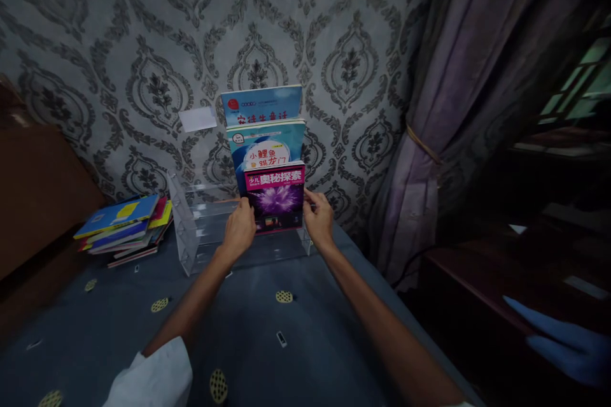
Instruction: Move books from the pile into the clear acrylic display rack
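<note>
My left hand (240, 227) and my right hand (319, 217) grip the lower left side and the right edge of a purple book (279, 199) with a pink title band. It is upright at the front of a clear plastic book rack (184, 228). Behind it stands a taller blue-green book (233, 146), and behind that a blue book (291, 98) rises higher still. All three are on the rack's right side, while its left part shows bare tiers. My fingertips behind the purple book are partly hidden.
Left of the rack lies a stack of books (119, 222). A brown box (42, 184) stands at the far left. A dark blue cloth (248, 318) covers the surface. Patterned wallpaper (157, 25) is behind, with a white paper (197, 119) on it and a tied curtain (420, 158) at right.
</note>
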Demonstrator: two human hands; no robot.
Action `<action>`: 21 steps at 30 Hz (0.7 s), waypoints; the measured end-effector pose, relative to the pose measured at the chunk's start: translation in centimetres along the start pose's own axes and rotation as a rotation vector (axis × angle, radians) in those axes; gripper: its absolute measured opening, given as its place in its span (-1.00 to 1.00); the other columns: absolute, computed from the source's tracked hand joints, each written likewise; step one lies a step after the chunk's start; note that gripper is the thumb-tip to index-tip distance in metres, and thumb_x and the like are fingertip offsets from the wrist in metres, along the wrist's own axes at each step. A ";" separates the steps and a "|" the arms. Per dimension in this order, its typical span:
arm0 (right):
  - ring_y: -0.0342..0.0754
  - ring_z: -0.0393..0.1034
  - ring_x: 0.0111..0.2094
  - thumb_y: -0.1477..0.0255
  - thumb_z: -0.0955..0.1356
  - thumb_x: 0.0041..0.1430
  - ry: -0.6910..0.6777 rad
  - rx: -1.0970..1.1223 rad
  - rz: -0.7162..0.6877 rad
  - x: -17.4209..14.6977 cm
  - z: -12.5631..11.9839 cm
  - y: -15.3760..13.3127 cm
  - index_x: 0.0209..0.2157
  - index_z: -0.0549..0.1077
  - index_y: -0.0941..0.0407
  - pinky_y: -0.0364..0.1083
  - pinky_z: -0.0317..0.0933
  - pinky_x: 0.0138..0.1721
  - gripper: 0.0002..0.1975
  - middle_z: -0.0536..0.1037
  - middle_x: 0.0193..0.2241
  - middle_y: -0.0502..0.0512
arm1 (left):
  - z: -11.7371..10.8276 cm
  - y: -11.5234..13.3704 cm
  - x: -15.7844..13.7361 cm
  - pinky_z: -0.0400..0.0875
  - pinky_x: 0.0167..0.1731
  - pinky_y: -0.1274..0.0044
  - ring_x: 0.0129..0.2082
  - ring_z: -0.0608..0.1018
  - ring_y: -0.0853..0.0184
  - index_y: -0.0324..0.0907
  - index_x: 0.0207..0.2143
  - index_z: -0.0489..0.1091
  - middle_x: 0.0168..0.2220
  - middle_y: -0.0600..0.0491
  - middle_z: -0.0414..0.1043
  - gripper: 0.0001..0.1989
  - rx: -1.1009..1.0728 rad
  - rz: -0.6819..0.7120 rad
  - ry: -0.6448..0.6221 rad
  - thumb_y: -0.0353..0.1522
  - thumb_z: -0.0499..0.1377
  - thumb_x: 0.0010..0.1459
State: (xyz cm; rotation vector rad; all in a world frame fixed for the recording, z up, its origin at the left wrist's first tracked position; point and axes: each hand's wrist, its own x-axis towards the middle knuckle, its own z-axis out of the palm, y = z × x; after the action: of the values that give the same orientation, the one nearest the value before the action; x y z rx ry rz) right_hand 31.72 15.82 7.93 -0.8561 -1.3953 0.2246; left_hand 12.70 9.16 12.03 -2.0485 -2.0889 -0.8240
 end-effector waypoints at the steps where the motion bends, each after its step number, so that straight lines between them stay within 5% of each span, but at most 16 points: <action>1: 0.07 0.44 -0.20 0.54 0.24 0.11 0.005 -0.002 0.000 0.0 0.0 0.0 -0.06 0.60 0.11 0.08 0.37 -0.10 -0.58 0.54 -0.27 0.15 | 0.0 0.0 0.0 0.39 -0.20 0.39 -0.14 0.60 0.10 -0.23 -0.09 0.24 -0.11 -0.22 0.51 -0.84 -0.002 0.002 -0.002 -0.45 -0.09 0.39; 21: 0.07 0.46 -0.22 0.53 0.24 0.08 -0.002 -0.052 0.029 0.3 -0.1 0.1 -0.16 0.61 0.11 0.04 0.38 -0.14 -0.63 0.59 -0.29 0.15 | -0.3 -1.0 -0.3 0.39 -0.04 0.38 0.01 0.56 0.11 -0.23 0.01 0.25 -0.06 -0.22 0.50 -0.78 -0.009 0.054 -0.032 -0.41 -0.07 0.39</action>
State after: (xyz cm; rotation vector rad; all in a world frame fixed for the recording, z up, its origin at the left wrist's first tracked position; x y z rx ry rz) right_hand 31.95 16.06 8.10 -0.9196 -1.3961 0.2118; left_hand 11.66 8.81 11.87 -2.1263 -2.0397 -0.7986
